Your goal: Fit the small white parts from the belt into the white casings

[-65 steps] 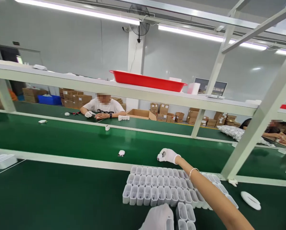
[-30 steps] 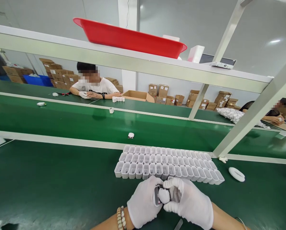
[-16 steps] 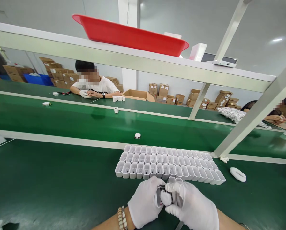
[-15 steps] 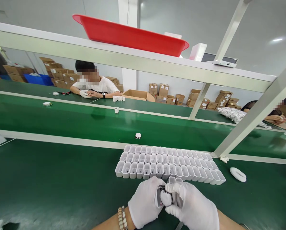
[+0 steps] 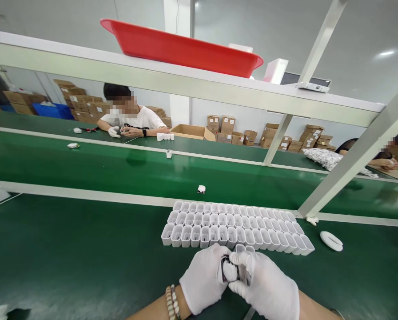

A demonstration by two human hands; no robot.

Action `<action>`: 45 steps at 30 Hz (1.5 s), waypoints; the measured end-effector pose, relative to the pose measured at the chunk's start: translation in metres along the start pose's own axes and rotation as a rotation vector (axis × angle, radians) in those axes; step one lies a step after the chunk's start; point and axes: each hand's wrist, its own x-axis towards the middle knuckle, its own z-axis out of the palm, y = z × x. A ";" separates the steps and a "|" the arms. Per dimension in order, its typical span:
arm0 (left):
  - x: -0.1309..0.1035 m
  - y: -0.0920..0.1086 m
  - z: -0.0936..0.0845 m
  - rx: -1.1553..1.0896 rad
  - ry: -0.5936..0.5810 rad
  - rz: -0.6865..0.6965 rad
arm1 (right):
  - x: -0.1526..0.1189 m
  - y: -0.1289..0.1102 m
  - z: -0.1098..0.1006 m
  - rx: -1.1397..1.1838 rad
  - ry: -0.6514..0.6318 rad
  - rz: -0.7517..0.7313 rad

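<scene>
My left hand (image 5: 204, 280), in a white glove, is closed around a white plastic housing, mostly hidden by the fingers. Against the housing's mouth sits a small dark-edged part with a round white pad (image 5: 230, 271). My gloved right hand (image 5: 265, 282) grips this part from the right, thumb and fingers bent about it. How deep the part sits in the housing is hidden. Just beyond both hands stand rows of white open-topped plastic cups (image 5: 204, 238), some with a small dark thing at the bottom. A couple more cups (image 5: 240, 248) stand close by my right fingers.
Behind the cups runs a green conveyor belt (image 5: 135, 175) carrying a small white-topped part (image 5: 201, 189) and a white cup (image 5: 169, 154). A white ring-shaped piece (image 5: 331, 241) lies at right by a slanted post (image 5: 352, 155). Overhead, a shelf bears a red tray (image 5: 182, 49). A co-worker (image 5: 132, 115) sits opposite.
The small items on the belt have slid to the right. My hands hold nearly the same place, and the white-padded part has turned slightly and sits closer to my left hand.
</scene>
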 end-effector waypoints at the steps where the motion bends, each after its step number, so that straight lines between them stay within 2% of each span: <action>1: 0.000 -0.001 0.000 -0.001 0.002 0.007 | 0.002 0.001 0.002 0.005 -0.003 0.002; 5: -0.001 -0.001 -0.001 -0.079 0.001 0.018 | 0.010 0.004 0.007 -0.053 -0.033 -0.061; 10: -0.003 -0.002 0.000 -0.357 0.079 0.019 | 0.010 0.010 0.015 -0.210 0.086 -0.115; 14: -0.003 -0.007 0.004 -0.344 0.129 0.032 | 0.003 0.012 0.023 -0.390 0.143 -0.200; 16: -0.004 -0.010 0.006 -0.320 0.157 0.027 | 0.001 0.010 0.024 -0.425 0.110 -0.200; 20: -0.005 -0.011 0.007 -0.268 0.193 0.050 | -0.001 0.001 0.021 -0.435 -0.020 -0.103; 23: -0.006 -0.009 0.007 -0.216 0.217 0.087 | -0.003 -0.002 0.023 -0.458 -0.056 -0.064; 26: -0.006 -0.007 0.006 -0.159 0.225 0.122 | -0.006 0.001 0.034 -0.546 0.019 -0.100; 30: -0.008 -0.007 0.008 -0.121 0.262 0.165 | -0.009 0.009 0.049 -0.626 0.212 -0.198; 33: -0.009 -0.009 0.009 -0.172 0.240 0.138 | -0.010 0.009 0.054 -0.624 0.302 -0.230; 38: -0.011 -0.016 0.014 -0.363 0.145 0.033 | -0.005 0.002 0.050 -0.657 0.296 -0.253; 41: -0.010 -0.020 0.017 -0.429 0.146 0.093 | -0.004 0.001 0.045 -0.599 0.265 -0.266; 45: -0.011 -0.019 0.016 -0.455 0.095 0.204 | -0.003 0.000 0.041 -0.416 0.179 -0.139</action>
